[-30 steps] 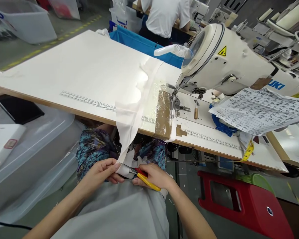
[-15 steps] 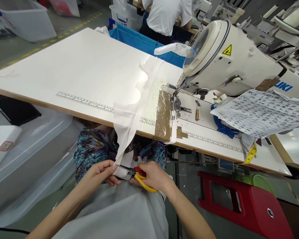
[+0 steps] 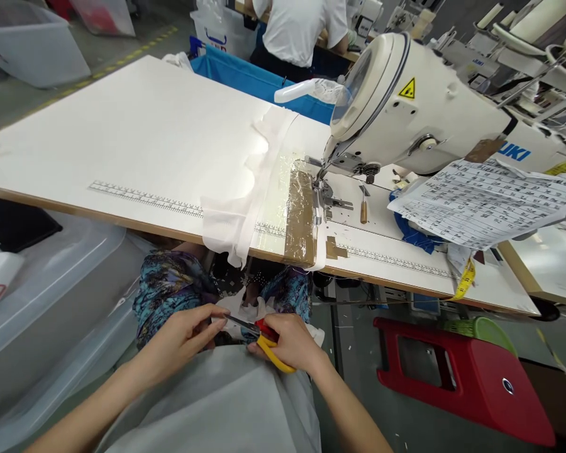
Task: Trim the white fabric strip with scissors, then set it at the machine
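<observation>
My right hand [image 3: 290, 343] grips yellow-and-red scissors [image 3: 268, 340] over my lap, blades pointing left. My left hand [image 3: 186, 333] pinches a small white fabric scrap [image 3: 245, 309] right at the blade tips. A white fabric strip [image 3: 238, 220] lies across the sewing table [image 3: 122, 138] and hangs a short way over its front edge, apart from both hands. Grey cloth [image 3: 217, 402] covers my lap below the hands.
A white sewing machine [image 3: 405, 107] stands at the right of the table, with a printed paper sheet [image 3: 481, 201] and a yellow tape measure [image 3: 465, 283] beside it. A red stool [image 3: 462, 377] is on the floor at right, clear plastic bins [image 3: 51, 283] at left. A person in a white shirt [image 3: 297, 25] works behind.
The strip that ran from the table down to my left hand is now severed. Its hanging end has sprung up to the table edge, while both hands stay at my lap.
</observation>
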{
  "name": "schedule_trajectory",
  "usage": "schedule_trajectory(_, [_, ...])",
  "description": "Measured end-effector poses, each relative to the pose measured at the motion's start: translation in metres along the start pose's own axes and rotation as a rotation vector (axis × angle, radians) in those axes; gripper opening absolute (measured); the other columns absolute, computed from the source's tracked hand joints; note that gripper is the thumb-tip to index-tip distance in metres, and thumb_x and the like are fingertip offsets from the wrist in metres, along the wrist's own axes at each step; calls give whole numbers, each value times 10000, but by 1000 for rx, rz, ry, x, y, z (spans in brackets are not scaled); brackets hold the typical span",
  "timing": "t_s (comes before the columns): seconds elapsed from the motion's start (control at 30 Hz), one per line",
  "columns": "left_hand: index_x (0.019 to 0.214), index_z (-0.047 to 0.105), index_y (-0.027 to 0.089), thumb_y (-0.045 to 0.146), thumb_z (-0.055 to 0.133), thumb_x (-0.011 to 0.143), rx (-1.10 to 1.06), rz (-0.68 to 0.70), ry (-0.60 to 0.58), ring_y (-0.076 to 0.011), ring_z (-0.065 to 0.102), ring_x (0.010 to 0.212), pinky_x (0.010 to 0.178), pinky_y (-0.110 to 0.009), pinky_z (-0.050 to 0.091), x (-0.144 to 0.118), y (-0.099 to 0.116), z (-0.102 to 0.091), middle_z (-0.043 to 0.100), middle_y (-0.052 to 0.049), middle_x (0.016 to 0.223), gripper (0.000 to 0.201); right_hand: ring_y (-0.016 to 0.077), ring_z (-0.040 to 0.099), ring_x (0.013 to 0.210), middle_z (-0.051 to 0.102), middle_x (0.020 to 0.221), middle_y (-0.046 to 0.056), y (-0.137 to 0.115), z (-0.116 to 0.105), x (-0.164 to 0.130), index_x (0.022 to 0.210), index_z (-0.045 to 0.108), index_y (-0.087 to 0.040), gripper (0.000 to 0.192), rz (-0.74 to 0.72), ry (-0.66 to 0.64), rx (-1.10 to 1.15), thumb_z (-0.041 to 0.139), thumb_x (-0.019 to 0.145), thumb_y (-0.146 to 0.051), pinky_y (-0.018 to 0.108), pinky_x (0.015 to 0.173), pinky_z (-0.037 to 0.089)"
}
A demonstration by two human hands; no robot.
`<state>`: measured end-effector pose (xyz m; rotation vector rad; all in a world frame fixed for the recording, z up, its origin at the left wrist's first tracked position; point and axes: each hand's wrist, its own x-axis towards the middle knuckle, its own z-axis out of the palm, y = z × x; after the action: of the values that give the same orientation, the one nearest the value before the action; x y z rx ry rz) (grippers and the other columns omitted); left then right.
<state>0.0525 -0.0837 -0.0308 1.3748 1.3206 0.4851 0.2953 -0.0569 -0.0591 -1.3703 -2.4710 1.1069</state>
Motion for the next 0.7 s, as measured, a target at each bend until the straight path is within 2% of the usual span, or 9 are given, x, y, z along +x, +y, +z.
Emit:
schedule_trajectory(0.07, [1130, 654, 205, 296, 442, 929, 355, 224, 42, -267, 659, 992, 795, -314, 509, 13, 14, -4, 652, -110, 1234, 306, 91, 297, 516, 351, 559, -57, 2, 1, -12, 595, 319, -210, 449, -2, 66, 113, 623, 762, -495, 233, 505, 186])
schedule_trajectory(0.13, [1151, 662, 177, 104, 410, 870, 660, 391, -13, -286, 633, 1029, 831, -351, 492, 32, 31, -5, 576, -135, 1339, 385, 92, 283, 520, 324, 565, -60, 2, 1, -22, 611, 282, -218, 457, 4, 127, 224, 605, 774, -497, 230, 502, 195])
schedule_trajectory(0.2, [1086, 686, 112, -6, 385, 801, 896, 449, -74, -315, 632, 950, 767, -391, 493, 52, 46, -7, 611, -205, 1229, 431, 97, 303, 531, 335, 574, -57, 2, 0, -30, 621, 301, -218, 451, 19, 174, 306, 607, 785, -505, 228, 507, 218])
schedule_trajectory(0.27, [925, 707, 74, -35, 383, 779, 1013, 439, -57, -339, 617, 887, 707, -407, 483, 67, 50, -11, 630, -242, 1057, 372, 102, 331, 541, 359, 579, -51, 4, -2, -37, 626, 352, -210, 433, 35, 220, 352, 616, 791, -511, 227, 515, 240])
schedule_trajectory(0.33, [788, 694, 93, -25, 402, 783, 944, 378, 5, -328, 607, 866, 696, -391, 469, 72, 39, -21, 616, -231, 991, 315, 107, 356, 547, 378, 581, -46, 9, -3, -44, 633, 401, -200, 415, 49, 265, 388, 616, 802, -513, 227, 524, 264])
schedule_trajectory(0.43, [607, 614, 150, 57, 496, 788, 654, 181, 74, -259, 603, 683, 631, -333, 431, 62, 3, -33, 623, -160, 820, 235, 113, 380, 564, 403, 601, -37, 18, -3, -53, 655, 437, -193, 421, 116, 295, 469, 608, 814, -542, 228, 531, 294])
schedule_trajectory(0.53, [512, 508, 199, 203, 578, 801, 545, 70, 36, -209, 530, 446, 499, -282, 354, 44, -27, -28, 519, -52, 508, 297, 114, 372, 569, 404, 617, -33, 22, -1, -57, 672, 419, -198, 467, 205, 201, 582, 579, 823, -610, 227, 514, 292])
schedule_trajectory(0.6, [603, 545, 213, 346, 554, 861, 378, 16, -22, -185, 509, 378, 460, -258, 338, 33, -30, -13, 495, -1, 453, 291, 111, 364, 564, 395, 617, -34, 20, -2, -55, 684, 405, -201, 487, 216, 95, 629, 532, 842, -644, 228, 504, 284])
schedule_trajectory(0.7, [748, 570, 216, 538, 519, 879, -75, -86, -117, -161, 514, 369, 434, -229, 346, 27, -10, 10, 539, 30, 444, 352, 106, 344, 577, 377, 629, -42, 13, -7, -45, 701, 390, -203, 497, 156, -34, 599, 496, 858, -662, 226, 506, 270])
